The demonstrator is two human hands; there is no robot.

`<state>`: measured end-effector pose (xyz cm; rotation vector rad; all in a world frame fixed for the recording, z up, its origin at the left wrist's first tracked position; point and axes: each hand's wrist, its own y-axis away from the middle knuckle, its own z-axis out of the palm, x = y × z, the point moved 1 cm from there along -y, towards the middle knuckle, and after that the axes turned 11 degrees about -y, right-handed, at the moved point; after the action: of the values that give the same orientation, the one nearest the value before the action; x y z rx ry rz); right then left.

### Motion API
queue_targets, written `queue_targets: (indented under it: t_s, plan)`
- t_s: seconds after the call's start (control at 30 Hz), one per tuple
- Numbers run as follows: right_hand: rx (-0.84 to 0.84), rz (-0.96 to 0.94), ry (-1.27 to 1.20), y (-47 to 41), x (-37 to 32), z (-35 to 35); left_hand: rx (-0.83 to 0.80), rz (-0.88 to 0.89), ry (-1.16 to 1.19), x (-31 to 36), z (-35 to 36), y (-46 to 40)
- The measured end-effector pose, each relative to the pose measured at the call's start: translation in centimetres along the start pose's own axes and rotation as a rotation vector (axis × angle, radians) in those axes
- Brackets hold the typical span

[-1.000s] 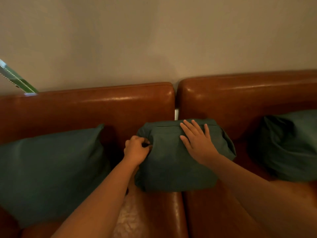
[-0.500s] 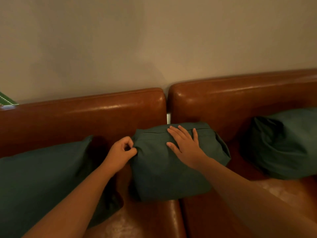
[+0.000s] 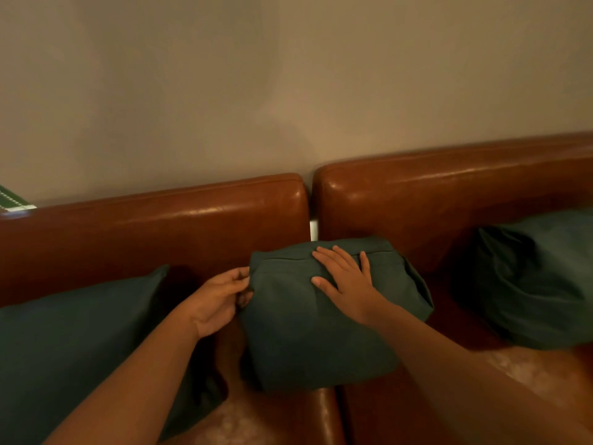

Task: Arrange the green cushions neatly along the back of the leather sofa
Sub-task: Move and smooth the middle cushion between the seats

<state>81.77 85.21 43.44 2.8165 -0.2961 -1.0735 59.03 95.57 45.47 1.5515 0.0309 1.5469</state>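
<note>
One wall (image 3: 288, 91) rises behind one leather sofa (image 3: 433, 200), whose back shows two sections divided by a narrow gap. Three green cushions lie on the seat: the left cushion (image 3: 73, 354) and the right cushion (image 3: 542, 277) lean against the back; the middle cushion (image 3: 308, 335) lies bunched across the gap, its top edge touching the back. Two hands work the middle cushion. The right hand (image 3: 346, 284) presses flat on its top, fingers straight, grip wide. The left hand (image 3: 218, 300) pinches its left corner, grip narrow.
</note>
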Motion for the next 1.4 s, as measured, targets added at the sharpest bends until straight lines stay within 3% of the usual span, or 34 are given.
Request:
queue_targets:
  t_s: [0.23,0.37,0.5,0.6,0.8,0.93,1.07,1.2,1.27,1.4]
  plan:
    - [-0.035,0.001,0.036,0.6,-0.2,-0.5,0.254,0.118,-0.178,1.1,-1.3,1.0]
    - [-0.065,0.025,0.068,0.4,-0.5,-0.9,0.390,0.196,-0.461,2.6,-2.5,2.2]
    - [-0.056,0.040,0.076,0.2,-0.6,-0.9,0.185,0.057,-0.698,1.8,-1.2,1.9]
    - [-0.043,0.038,0.083,0.3,-0.5,-0.7,0.087,0.015,-0.664,1.1,0.0,1.9]
    - [-0.045,0.038,0.064,0.4,-0.6,-0.9,0.159,0.110,-0.467,-0.2,0.2,1.6]
    - [-0.040,0.038,0.053,0.3,-0.6,-0.9,0.208,0.282,-0.544,-0.2,0.1,1.0]
    - [-0.039,0.038,0.053,0.0,-0.6,-0.7,0.226,0.311,-0.587,-0.4,0.2,0.3]
    - [-0.040,0.040,0.042,0.0,-0.6,-0.7,0.353,0.336,-0.553,-0.2,0.8,0.1]
    - [-0.043,0.040,0.030,0.0,-0.6,-0.7,0.411,0.331,-0.613,0.1,0.3,0.1]
    - [-0.043,0.036,0.029,0.0,-0.7,-0.9,0.446,0.333,-0.967,2.3,-1.8,1.4]
